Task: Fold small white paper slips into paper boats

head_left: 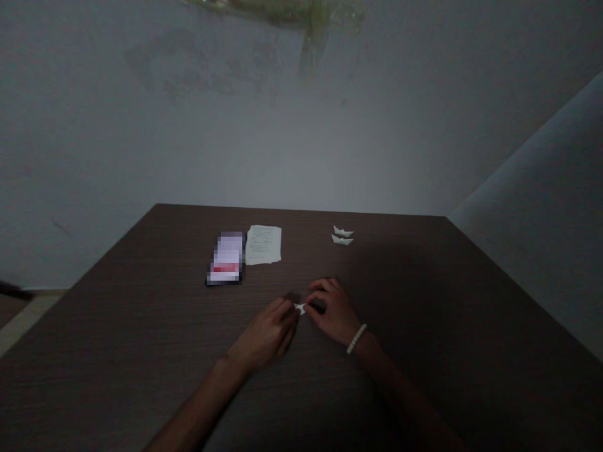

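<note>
A dim room with a plain grey plastered wall (282,138), a stained patch near its top, rises behind a dark wood-grain worktop (117,358) seen from above. The worktop's far edge meets the wall, and a second grey wall (532,176) runs along the right side.

Near the far edge, left of centre, lies a phone (226,258) with a lit, pixelated screen. Just beside it on the right is a printed paper sheet (263,245). Further right, two small white paper boats (342,235) sit one just in front of the other, well apart from the sheet.

Both forearms reach in from the bottom edge, with the hands close together at the middle of the worktop. The left hand (266,336) and right hand (332,311) are both curled, mostly closed, fingertips pointing inward. Between them, a small piece of folded white paper (299,308) is pinched from both sides, its shape mostly hidden. A pale beaded bracelet (357,339) circles the right wrist.
</note>
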The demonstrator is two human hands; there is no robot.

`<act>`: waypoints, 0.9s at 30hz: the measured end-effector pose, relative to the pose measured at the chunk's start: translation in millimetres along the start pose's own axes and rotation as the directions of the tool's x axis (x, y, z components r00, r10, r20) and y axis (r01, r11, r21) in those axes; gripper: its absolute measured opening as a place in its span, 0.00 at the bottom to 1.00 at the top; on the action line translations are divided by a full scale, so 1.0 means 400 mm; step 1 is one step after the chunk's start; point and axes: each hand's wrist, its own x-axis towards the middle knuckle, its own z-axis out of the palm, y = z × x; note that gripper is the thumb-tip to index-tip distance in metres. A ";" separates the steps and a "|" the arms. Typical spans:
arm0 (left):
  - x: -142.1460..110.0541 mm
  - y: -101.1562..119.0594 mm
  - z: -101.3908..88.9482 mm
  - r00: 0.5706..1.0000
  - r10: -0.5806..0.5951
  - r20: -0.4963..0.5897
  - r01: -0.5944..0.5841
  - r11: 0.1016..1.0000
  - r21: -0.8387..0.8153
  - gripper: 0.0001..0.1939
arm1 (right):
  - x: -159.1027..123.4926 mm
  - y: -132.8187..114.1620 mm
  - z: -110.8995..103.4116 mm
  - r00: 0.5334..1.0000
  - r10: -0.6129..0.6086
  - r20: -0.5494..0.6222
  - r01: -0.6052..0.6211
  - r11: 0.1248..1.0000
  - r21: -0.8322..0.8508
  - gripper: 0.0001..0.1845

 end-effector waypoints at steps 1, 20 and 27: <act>0.000 0.000 0.000 1.000 -0.006 0.004 0.006 1.000 0.001 0.13 | 0.000 -0.001 0.000 1.000 0.004 0.002 -0.004 1.000 -0.004 0.04; 0.000 0.002 0.012 0.996 -0.074 -0.059 0.068 0.993 -0.092 0.13 | 0.000 0.005 -0.005 0.998 -0.056 0.038 0.056 0.998 -0.020 0.02; -0.002 -0.012 0.024 0.995 -0.087 -0.039 0.084 0.994 -0.072 0.20 | 0.000 0.014 -0.012 0.982 -0.170 0.077 0.177 0.979 -0.098 0.05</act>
